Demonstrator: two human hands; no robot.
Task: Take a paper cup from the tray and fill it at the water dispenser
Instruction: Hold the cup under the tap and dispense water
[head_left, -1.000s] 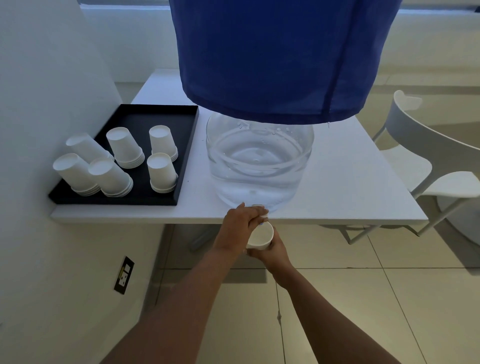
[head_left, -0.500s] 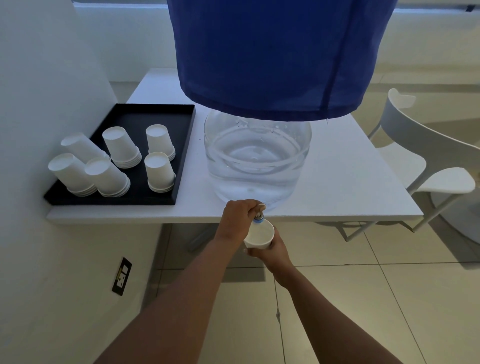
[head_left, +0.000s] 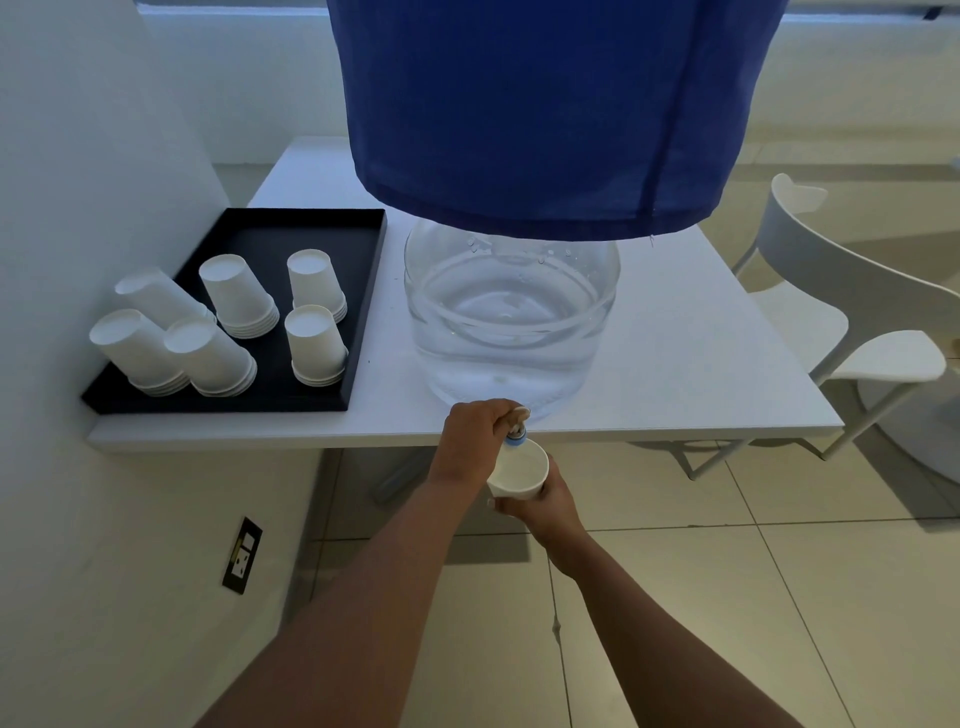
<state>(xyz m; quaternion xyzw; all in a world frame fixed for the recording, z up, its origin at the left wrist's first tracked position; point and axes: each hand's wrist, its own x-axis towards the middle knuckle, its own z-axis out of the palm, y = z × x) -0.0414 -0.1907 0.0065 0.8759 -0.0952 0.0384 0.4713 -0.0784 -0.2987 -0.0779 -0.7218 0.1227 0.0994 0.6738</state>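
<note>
Right now the paper cup (head_left: 519, 470) sits upright in the right hand (head_left: 545, 506), which grasps it from below, just past the front edge of the white surface (head_left: 701, 364) and over the tiled floor (head_left: 779, 597). Its open mouth is directly beneath the small blue-tipped tap (head_left: 516, 435) of the water dispenser (head_left: 511, 322). The left hand (head_left: 475, 431) is clenched around the top of that tap, fingers curled over it, touching the cup's rim on the left side. Whether water is flowing cannot be told.

The dispenser is a clear round vessel, partly filled with water, standing near the surface's front edge; a blue cloth cover (head_left: 545, 114) drapes over its upper part.

To the left of the dispenser, just beside it, a black tray (head_left: 311, 228) lies on the surface against the wall. On it stand 5 short stacks of white cups (head_left: 228, 322), all upside down, while 1 more lies tilted at the tray's left edge.

Off to the right, a white chair (head_left: 852, 322) stands close to the surface. A dark wall socket (head_left: 242, 555) is set low in the wall at left.
</note>
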